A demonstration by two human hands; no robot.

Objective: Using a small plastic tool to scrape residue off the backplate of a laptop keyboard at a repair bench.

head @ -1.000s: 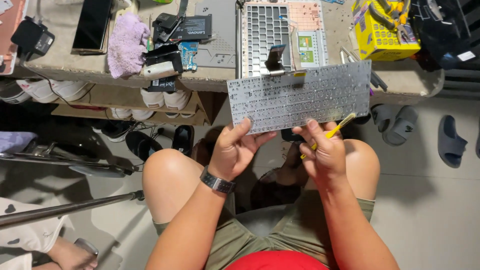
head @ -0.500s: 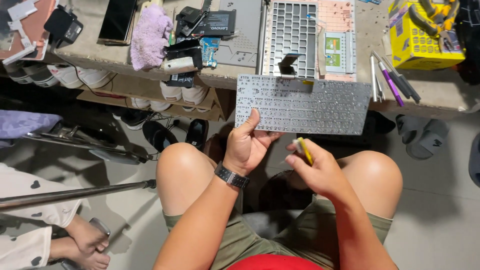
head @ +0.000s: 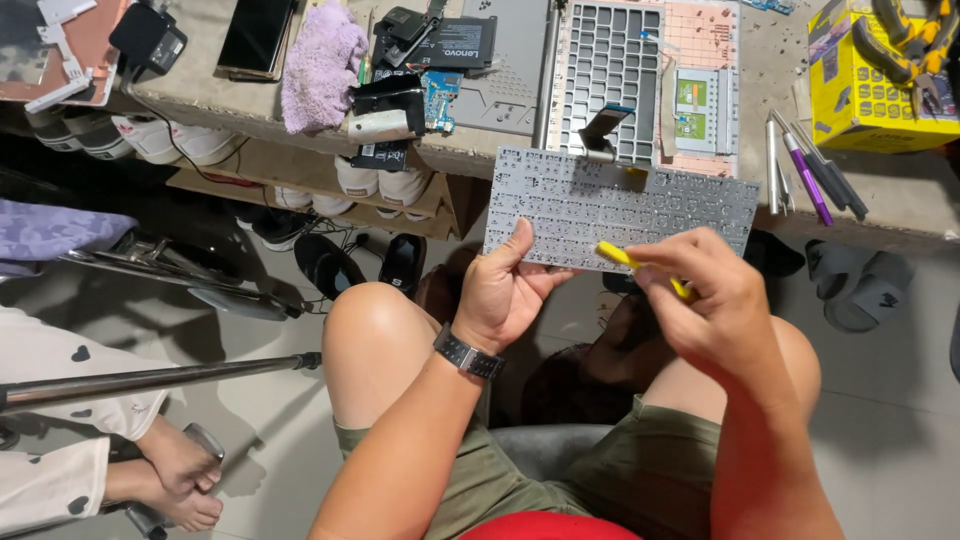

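I see my left hand gripping the lower left edge of a grey keyboard panel, thumb up on its face and the other fingers tucked behind it, so the fingers are clamped on the panel. The panel hangs in the air just in front of the surface, above my bare knees, tilted so its perforated back faces me. A dark wristwatch sits on that wrist.

My right hand is closed around a yellow tool, fingers pinched together on its shaft. The tool's tip lies against the panel's lower edge, near the middle, just beside my left thumb.

On the surface behind the panel lies an opened laptop chassis with an empty keyboard grid and a pinkish inner plate. To its left I see a black battery pack, a small blue circuit board, a lilac cloth and a dark phone. To the right, a few thin hand tools, one with a purple handle, lie side by side, and a yellow box stands past them.

Below the surface, a shelf holds white shoes, and black sandals rest on the floor. At the lower left, another person's bare foot and a patterned white trouser leg show, near a metal bar.
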